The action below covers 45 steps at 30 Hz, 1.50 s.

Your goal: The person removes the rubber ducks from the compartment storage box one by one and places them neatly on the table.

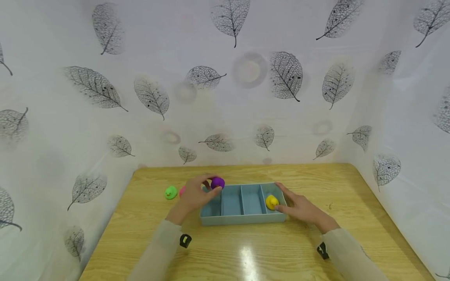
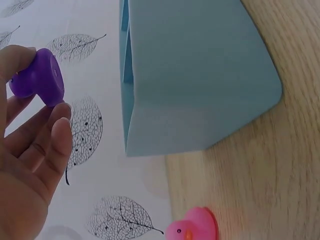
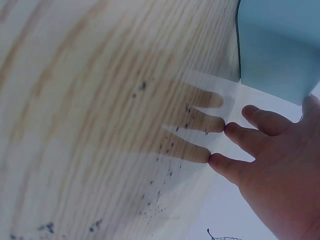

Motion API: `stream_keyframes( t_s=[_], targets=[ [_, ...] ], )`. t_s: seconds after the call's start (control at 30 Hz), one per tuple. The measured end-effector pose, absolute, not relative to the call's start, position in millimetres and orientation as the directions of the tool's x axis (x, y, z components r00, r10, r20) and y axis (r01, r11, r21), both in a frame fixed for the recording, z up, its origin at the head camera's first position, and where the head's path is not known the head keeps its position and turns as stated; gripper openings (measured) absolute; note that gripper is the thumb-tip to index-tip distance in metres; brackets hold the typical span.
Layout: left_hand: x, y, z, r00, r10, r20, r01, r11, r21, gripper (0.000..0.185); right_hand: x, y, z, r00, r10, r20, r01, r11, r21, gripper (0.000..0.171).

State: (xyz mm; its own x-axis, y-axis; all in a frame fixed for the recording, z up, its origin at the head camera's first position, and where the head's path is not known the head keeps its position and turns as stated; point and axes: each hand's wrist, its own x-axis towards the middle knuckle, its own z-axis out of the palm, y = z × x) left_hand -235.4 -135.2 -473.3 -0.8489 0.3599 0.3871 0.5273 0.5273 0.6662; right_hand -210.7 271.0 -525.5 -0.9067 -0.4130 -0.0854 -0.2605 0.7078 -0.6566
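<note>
Between the thumb and fingers of my left hand [image 1: 194,196] is a purple toy duck [image 1: 218,183], held up over the back of the leftmost compartment of a blue-grey divided box [image 1: 242,220]. The left wrist view shows the purple duck [image 2: 46,80] pinched, its flat base turned outward. My right hand [image 1: 303,208] is at the box's right end, index finger along the far corner and thumb reaching over the wall beside a yellow duck [image 1: 271,201]. That duck sits in the rightmost compartment. In the right wrist view the fingers [image 3: 245,137] are spread and extended next to the box's end wall.
Left of the box, a green duck [image 1: 170,192] stands on the wooden table [image 1: 225,249]. A pink duck [image 1: 181,191] beside it is partly hidden behind my left hand. White sheeting [image 1: 225,109] with leaf prints encloses the table at the back and sides.
</note>
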Motion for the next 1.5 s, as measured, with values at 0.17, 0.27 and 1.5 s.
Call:
stream_keyframes(
  t_s=[0.17, 0.27, 1.5],
  targets=[
    [-235.0, -149.4, -471.7, -0.873, 0.318, 0.369, 0.487, 0.548, 0.68, 0.038, -210.4, 271.2, -526.6, -0.91, -0.405, -0.09, -0.252, 0.712, -0.655, 0.087],
    [-234.2, -158.8, -470.0, -0.879, 0.296, 0.373, 0.477, 0.538, 0.695, 0.039, -210.3, 271.3, -527.1, -0.911, -0.402, -0.093, -0.249, 0.716, -0.652, 0.087],
    [-233.2, -263.2, -492.4, -0.947, 0.071, 0.312, 0.28, 0.656, 0.701, 0.045, -210.5, 272.8, -526.4, -0.91, -0.403, -0.101, -0.235, 0.7, -0.675, 0.086]
  ],
)
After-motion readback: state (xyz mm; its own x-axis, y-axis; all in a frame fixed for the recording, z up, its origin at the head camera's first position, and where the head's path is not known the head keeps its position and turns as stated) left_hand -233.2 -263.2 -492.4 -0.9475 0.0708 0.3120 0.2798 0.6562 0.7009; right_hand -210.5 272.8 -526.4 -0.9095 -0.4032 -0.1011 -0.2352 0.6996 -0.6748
